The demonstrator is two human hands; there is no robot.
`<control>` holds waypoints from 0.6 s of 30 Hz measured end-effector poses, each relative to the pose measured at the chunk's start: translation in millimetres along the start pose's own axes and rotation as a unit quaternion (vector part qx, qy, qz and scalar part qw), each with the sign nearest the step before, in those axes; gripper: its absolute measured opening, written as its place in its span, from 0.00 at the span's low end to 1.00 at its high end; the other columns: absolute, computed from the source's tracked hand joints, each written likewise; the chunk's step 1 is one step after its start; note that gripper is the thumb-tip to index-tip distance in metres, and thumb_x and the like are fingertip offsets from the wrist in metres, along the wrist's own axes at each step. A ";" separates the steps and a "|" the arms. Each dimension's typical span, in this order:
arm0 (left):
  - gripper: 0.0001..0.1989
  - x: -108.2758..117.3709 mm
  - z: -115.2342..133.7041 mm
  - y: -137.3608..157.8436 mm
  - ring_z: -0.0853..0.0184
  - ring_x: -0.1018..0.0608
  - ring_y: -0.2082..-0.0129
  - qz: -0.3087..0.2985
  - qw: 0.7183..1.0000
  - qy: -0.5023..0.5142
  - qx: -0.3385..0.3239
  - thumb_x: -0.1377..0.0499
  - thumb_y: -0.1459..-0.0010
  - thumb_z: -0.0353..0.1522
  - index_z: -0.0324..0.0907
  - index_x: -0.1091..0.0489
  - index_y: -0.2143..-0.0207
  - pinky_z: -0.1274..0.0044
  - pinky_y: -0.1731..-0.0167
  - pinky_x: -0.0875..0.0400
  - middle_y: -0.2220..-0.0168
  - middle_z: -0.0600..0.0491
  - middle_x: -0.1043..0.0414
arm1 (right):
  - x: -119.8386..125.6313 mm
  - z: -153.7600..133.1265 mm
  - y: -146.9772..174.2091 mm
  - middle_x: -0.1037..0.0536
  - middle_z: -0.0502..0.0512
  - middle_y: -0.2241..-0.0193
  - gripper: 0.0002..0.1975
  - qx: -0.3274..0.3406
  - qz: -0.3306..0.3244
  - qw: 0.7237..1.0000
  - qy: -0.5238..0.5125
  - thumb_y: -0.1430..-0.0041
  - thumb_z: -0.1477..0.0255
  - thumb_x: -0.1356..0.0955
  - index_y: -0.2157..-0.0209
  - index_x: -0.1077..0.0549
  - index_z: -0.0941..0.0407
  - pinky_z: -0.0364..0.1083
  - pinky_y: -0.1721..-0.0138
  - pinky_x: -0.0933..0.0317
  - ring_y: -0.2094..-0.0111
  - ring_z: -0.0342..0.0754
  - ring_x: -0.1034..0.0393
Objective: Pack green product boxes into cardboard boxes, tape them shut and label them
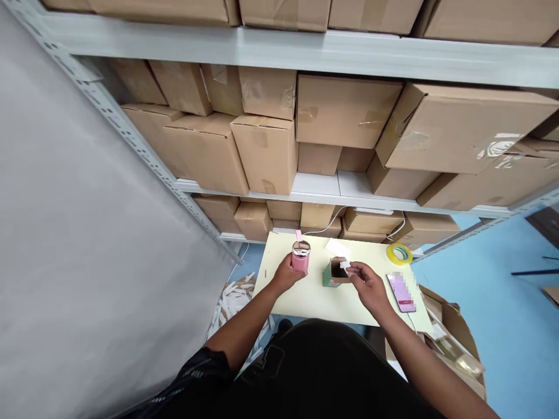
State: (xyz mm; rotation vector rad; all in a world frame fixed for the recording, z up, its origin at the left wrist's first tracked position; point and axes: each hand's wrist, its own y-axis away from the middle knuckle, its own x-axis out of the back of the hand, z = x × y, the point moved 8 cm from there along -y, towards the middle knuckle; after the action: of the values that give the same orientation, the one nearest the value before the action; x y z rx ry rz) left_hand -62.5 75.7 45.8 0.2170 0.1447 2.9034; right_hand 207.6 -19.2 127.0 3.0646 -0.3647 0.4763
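Note:
My left hand (285, 276) is wrapped round a pink cylindrical container (300, 263) with a shiny silver top, held upright above the table's left half. A small pink strip (299, 235) shows just behind that top. To its right, a small green box (328, 276) stands with its top open, its inside dark. My right hand (367, 284) is at the box's right edge, thumb and fingers pinched on a small white piece (345, 265) whose kind I cannot make out. Behind the box lies a white sheet (337, 248).
The pale yellow table (279, 302) also bears a yellow tape roll (399, 254) and a phone (402, 292) with a cable. Shelves (279, 49) of cardboard boxes rise behind. White scraps (231, 302) lie at the floor's left; an open carton (458, 331) stands right.

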 end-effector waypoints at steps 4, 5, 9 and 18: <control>0.33 -2.6 -15.2 -17.5 0.56 0.22 0.52 -0.067 0.997 0.045 0.009 0.27 0.56 0.34 0.40 0.30 0.47 0.65 0.50 0.27 0.51 0.47 0.22 | -1.9 9.2 12.4 0.17 0.61 0.55 0.19 -0.024 0.035 0.999 0.030 0.39 0.55 0.29 0.53 0.23 0.53 0.59 0.47 0.28 0.53 0.58 0.21; 0.34 -5.7 -16.0 -19.0 0.56 0.22 0.52 -0.084 0.995 0.061 0.012 0.27 0.56 0.35 0.40 0.30 0.46 0.65 0.50 0.27 0.51 0.46 0.22 | -2.0 10.3 13.5 0.17 0.61 0.56 0.19 -0.030 0.042 0.998 0.033 0.39 0.55 0.29 0.53 0.23 0.53 0.60 0.47 0.28 0.53 0.58 0.21; 0.34 -26.6 6.2 -17.6 0.53 0.21 0.49 -0.172 0.980 0.103 0.011 0.26 0.54 0.36 0.39 0.30 0.44 0.62 0.48 0.27 0.48 0.43 0.22 | -8.3 -1.7 0.4 0.18 0.62 0.51 0.23 -0.033 0.035 0.999 0.017 0.40 0.53 0.28 0.48 0.26 0.51 0.60 0.47 0.28 0.52 0.57 0.22; 0.37 -100.1 109.0 -4.8 0.51 0.22 0.47 -0.340 0.931 0.067 -0.115 0.28 0.52 0.31 0.43 0.31 0.39 0.61 0.46 0.27 0.44 0.46 0.24 | -21.2 -89.4 -42.0 0.33 0.61 0.35 0.47 0.076 -0.032 0.995 0.054 0.47 0.60 0.22 0.30 0.44 0.47 0.57 0.41 0.33 0.39 0.59 0.33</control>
State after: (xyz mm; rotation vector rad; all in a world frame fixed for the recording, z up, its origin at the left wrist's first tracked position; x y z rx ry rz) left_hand 52.1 66.1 139.0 -0.0685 -0.0859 2.2115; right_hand 171.2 31.3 206.6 3.1653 -0.2355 0.6956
